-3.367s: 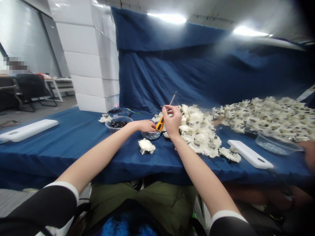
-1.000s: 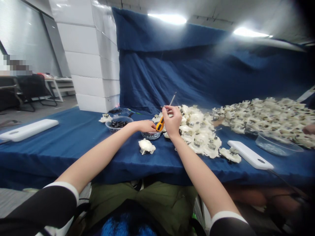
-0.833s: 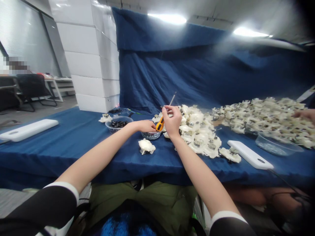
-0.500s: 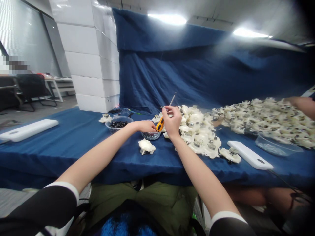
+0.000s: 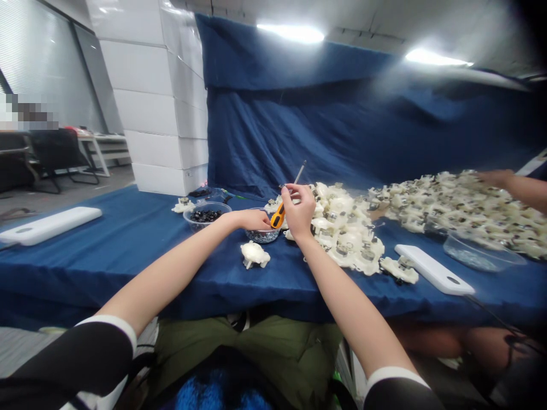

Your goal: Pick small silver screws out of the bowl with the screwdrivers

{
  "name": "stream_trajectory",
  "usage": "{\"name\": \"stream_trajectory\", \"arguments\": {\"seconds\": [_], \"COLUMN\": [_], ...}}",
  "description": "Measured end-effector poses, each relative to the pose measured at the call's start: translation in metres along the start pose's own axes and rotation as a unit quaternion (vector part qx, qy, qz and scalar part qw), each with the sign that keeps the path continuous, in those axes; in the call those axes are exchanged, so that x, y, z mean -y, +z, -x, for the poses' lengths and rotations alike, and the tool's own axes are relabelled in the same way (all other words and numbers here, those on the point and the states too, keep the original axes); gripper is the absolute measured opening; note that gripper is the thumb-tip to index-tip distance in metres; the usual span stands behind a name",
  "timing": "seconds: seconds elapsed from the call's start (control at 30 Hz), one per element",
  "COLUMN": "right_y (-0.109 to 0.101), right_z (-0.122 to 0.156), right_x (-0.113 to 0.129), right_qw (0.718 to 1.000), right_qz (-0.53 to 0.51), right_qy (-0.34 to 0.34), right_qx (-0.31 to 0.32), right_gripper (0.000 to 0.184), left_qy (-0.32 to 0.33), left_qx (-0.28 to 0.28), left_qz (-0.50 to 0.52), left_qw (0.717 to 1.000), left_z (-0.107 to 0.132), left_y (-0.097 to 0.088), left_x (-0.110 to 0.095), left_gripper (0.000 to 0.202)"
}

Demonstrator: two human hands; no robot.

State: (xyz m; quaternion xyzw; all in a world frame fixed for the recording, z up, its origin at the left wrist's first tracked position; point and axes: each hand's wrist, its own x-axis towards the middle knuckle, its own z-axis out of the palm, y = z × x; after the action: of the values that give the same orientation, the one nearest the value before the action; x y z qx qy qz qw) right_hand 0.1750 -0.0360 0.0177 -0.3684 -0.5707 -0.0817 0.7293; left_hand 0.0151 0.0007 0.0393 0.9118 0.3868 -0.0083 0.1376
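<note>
My right hand [image 5: 300, 209] is closed around a screwdriver with a yellow-and-black handle [image 5: 277, 217]; its metal shaft points up and away. My left hand [image 5: 257, 218] reaches over the rim of a clear bowl of small metal screws [image 5: 262, 236]. Its fingertips dip inside, so what they touch is hidden. Just in front of that bowl, a cream plastic part [image 5: 254, 254] rests by itself on the blue cloth. To the left of my left hand stands a clear bowl of small black pieces [image 5: 205, 216].
A heap of cream plastic parts [image 5: 342, 228] lies right of my hands, with a bigger pile [image 5: 470, 210] beyond. Another person's hand [image 5: 498, 177] touches that pile. White slabs [image 5: 433, 270] lie on the cloth, and stacked white boxes [image 5: 149, 114] stand at the back left.
My hands and the screwdriver stay nearly still. At the far right, the other person's hand has moved left over the large pile.
</note>
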Motion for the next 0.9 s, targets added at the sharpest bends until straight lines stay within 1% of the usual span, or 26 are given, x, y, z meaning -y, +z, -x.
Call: {"name": "stream_trajectory", "arguments": {"seconds": [0.13, 0.33, 0.6, 0.8, 0.9], "right_y": [-0.0002, 0.0, -0.0002, 0.0, 0.0], "right_z": [0.0001, 0.0001, 0.0003, -0.0002, -0.0002], "right_x": [0.0006, 0.0008, 0.0017, 0.0013, 0.0011], "right_qw": [1.0, 1.0, 1.0, 1.0, 1.0], "right_qz": [0.006, -0.013, -0.008, 0.002, -0.009], "right_qy": [-0.001, 0.0, 0.007, 0.005, 0.003], "right_qx": [0.002, 0.0, 0.001, 0.004, 0.002], "right_gripper": [0.019, 0.018, 0.018, 0.02, 0.018], "left_qy": [0.006, 0.02, 0.01, 0.021, 0.016], "left_qx": [-0.007, -0.021, -0.009, -0.001, -0.003], "left_qz": [0.012, 0.022, 0.019, 0.013, 0.019], "left_qw": [1.0, 0.999, 1.0, 1.0, 1.0], "left_z": [0.0008, -0.0002, -0.0014, -0.0032, -0.0033], "left_y": [-0.0007, 0.0012, 0.0004, 0.0008, 0.0014], "left_x": [0.0009, 0.0044, 0.0028, 0.0039, 0.0048], "left_gripper": [0.033, 0.033, 0.035, 0.036, 0.038]}}
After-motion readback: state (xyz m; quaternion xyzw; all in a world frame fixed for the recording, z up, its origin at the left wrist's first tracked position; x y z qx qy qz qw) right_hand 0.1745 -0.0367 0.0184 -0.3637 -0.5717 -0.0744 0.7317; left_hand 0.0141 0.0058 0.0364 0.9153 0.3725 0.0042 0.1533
